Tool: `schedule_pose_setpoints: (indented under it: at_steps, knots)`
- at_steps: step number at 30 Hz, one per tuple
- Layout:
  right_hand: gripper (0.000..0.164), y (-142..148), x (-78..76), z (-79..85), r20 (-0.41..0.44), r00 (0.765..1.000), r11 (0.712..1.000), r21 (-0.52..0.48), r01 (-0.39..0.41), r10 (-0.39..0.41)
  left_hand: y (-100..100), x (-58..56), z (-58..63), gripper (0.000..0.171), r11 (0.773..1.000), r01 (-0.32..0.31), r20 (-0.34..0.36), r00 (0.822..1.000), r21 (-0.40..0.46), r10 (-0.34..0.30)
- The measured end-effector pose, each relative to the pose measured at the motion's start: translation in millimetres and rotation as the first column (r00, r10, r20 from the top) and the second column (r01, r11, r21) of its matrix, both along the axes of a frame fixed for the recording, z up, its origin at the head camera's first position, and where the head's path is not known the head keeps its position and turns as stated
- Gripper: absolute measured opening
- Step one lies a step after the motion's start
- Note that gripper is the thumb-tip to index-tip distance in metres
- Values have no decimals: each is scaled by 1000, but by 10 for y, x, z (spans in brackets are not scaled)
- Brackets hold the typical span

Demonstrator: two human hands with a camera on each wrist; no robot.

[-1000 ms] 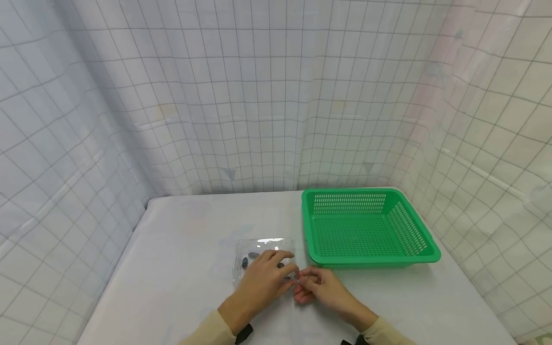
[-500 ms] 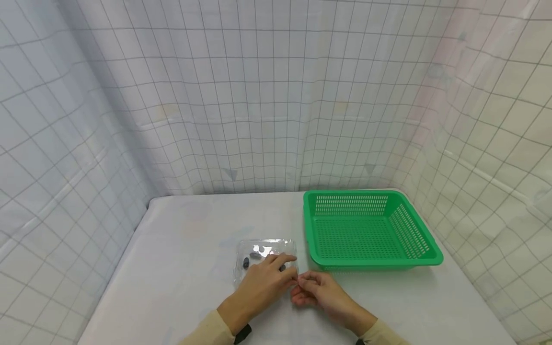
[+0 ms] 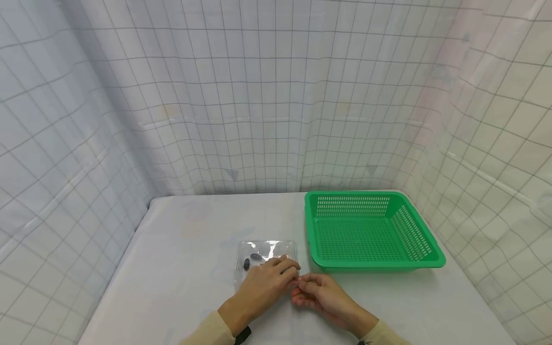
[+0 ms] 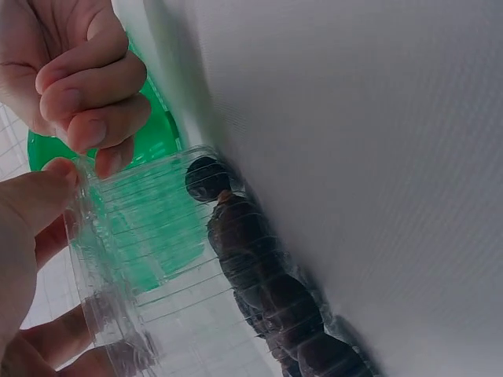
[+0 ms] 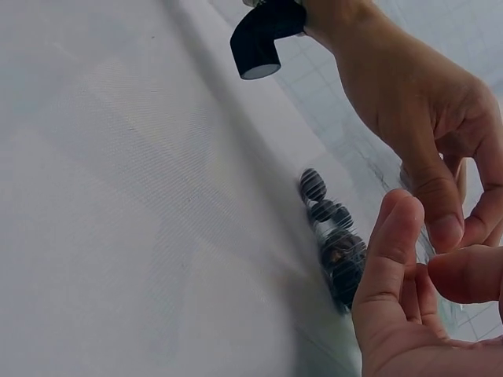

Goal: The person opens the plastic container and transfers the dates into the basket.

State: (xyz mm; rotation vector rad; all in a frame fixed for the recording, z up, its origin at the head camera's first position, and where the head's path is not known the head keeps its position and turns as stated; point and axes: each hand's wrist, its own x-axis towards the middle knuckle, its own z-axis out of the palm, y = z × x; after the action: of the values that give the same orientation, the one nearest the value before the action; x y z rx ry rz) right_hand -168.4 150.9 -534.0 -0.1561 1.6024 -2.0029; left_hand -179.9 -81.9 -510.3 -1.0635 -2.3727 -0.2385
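A clear plastic clamshell box (image 3: 238, 270) lies on the table, with several dark oval fruits that look like black grapes (image 4: 263, 275) inside, seen through its ribbed wall. My left hand (image 3: 265, 282) reaches over the box and pinches its right edge between thumb and fingers. My right hand (image 3: 325, 294) meets it at the near right corner, thumb and forefinger pinching the box's edge, other fingers curled. In the right wrist view the left hand's thumb and fingertip (image 5: 446, 233) come together close to my right thumb (image 5: 464, 275). The hands partly cover the box.
A green plastic basket (image 3: 379, 264) with slotted walls stands right behind the right hand, nothing visible in it. White cloth covers the table (image 3: 181, 249). Gridded white curtains (image 3: 267, 96) enclose the back and both sides.
The left hand's raised fingers have lowered and curled in over the box's edge. The right hand has shifted slightly nearer the person and stays at the corner. The basket has not moved on the table.
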Motion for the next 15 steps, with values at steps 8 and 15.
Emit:
schedule_pose_setpoints:
  at_steps: [8,15]
  knots:
    - [29,37,-22,-51,8,1000,1000,-26,-17,17,-3,-23,-23,22,1000,5,-46,999,-12,-6]
    - [32,50,-42,-65,20,999,999,-28,-31,32,-6,-24,-47,22,999,-7,-39,999,-35,6]
